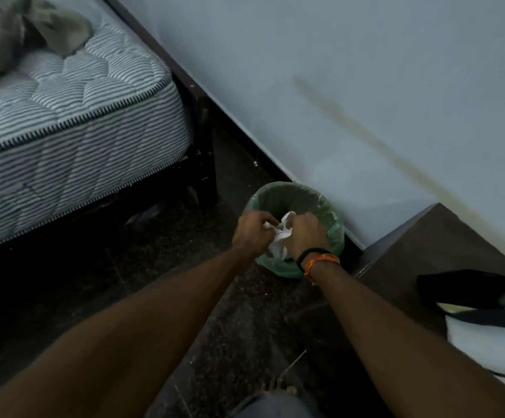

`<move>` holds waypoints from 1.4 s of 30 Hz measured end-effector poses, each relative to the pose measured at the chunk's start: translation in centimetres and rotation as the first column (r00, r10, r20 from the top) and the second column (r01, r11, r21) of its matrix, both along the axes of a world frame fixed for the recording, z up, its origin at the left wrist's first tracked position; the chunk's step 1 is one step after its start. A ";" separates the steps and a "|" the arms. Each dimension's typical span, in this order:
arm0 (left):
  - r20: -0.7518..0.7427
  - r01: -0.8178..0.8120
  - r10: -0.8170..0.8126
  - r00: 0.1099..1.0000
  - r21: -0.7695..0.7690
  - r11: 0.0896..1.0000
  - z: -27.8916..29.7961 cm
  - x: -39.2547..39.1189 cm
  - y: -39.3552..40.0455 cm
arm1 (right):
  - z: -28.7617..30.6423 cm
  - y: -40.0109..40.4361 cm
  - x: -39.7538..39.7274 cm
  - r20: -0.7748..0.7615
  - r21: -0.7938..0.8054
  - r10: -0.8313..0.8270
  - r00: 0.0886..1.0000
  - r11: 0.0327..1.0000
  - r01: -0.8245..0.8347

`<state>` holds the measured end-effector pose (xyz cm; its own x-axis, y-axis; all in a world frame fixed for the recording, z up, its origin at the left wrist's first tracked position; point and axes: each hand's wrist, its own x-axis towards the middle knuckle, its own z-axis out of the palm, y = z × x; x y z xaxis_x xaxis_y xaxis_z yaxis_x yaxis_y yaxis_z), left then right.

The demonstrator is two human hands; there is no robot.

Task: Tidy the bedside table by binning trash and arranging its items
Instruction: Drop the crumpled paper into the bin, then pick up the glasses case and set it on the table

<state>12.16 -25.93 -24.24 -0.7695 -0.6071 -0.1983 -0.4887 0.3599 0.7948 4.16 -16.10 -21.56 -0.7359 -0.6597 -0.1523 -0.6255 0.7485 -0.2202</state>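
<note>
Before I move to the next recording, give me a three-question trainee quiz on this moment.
1. True or false: both hands grip the white crumpled paper over the bin.
2. Which hand's wrist wears the black and orange bands? A) left B) right
3. Fill in: the bin stands on the floor between the bed and the ____.

Key:
1. True: the left hand and right hand both pinch the paper above the green-lined bin.
2. B
3. bedside table, the dark brown one at the right, against the wall.
</note>
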 end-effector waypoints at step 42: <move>-0.207 0.203 -0.244 0.948 -0.197 0.959 15.6 -1.8 27.5 | 14.1 42.1 8.3 0.129 -0.404 -0.770 0.625 0.535 0.742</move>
<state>10.32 1.62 -8.69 -0.9016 -0.4234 0.0889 -0.1940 0.5792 0.7917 12.44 26.00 -7.43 -0.9865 0.1603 0.0335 0.1111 0.8052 -0.5825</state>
